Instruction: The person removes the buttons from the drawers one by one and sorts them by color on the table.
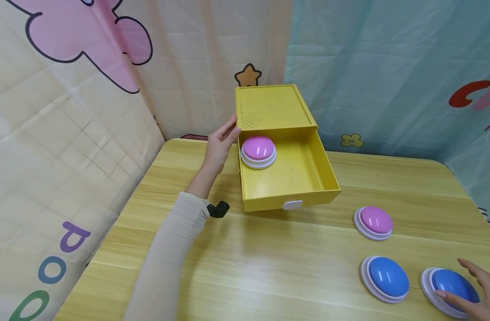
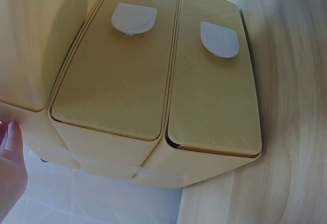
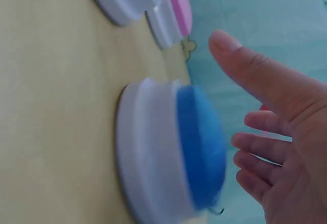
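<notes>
A yellow drawer cabinet (image 1: pixel 277 107) stands at the back of the table with its top drawer (image 1: pixel 292 201) pulled out. Inside that drawer, at its back left, sits a pink push button (image 1: pixel 258 148) on a white base. My left hand (image 1: pixel 221 149) touches the cabinet's left side near the top front corner, its fingertips also showing in the left wrist view. At the front right, my right hand (image 1: pixel 483 290) hovers by a blue push button (image 3: pixel 202 147), thumb and fingers spread on either side above its dome, not gripping it.
A second blue button (image 1: pixel 387 277) and a pink button (image 1: pixel 376 221) lie on the wooden table (image 1: pixel 269 267) at the right. Two lower drawers with white handles (image 2: pixel 134 18) are closed. Printed curtains (image 1: pixel 369 67) hang behind and beside the table.
</notes>
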`<control>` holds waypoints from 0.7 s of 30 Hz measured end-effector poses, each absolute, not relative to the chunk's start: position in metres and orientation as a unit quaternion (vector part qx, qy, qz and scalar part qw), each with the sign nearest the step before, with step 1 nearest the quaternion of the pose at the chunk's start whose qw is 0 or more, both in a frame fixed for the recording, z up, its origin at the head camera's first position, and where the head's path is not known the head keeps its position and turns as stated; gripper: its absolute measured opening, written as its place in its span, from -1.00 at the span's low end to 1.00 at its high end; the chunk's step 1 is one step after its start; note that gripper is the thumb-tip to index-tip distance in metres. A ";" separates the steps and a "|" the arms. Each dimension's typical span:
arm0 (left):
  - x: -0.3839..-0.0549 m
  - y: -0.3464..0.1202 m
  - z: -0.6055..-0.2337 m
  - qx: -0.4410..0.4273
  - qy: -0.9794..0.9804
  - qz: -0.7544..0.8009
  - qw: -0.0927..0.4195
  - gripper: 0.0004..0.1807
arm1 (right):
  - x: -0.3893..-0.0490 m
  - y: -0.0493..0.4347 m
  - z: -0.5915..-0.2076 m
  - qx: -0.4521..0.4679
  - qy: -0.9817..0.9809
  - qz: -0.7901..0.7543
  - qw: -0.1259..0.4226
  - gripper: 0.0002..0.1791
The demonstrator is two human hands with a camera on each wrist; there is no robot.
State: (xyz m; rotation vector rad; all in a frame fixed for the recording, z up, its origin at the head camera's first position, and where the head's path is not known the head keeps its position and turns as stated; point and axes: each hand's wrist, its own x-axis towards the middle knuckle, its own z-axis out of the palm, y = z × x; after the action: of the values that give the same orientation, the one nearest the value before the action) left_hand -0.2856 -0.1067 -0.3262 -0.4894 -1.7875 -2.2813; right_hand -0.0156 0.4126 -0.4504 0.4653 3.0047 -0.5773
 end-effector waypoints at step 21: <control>-0.278 -0.107 -0.319 -0.167 -0.607 -0.771 0.094 -0.52 | -0.108 0.313 -0.325 -0.151 0.908 -0.369 -0.127 0.00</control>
State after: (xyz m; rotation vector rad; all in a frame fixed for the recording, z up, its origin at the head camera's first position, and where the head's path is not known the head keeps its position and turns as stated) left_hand -0.2783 -0.1073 -0.3188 -0.4965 -1.8006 -2.2880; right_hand -0.1081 0.3130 -0.3249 -0.5170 3.1096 -1.2627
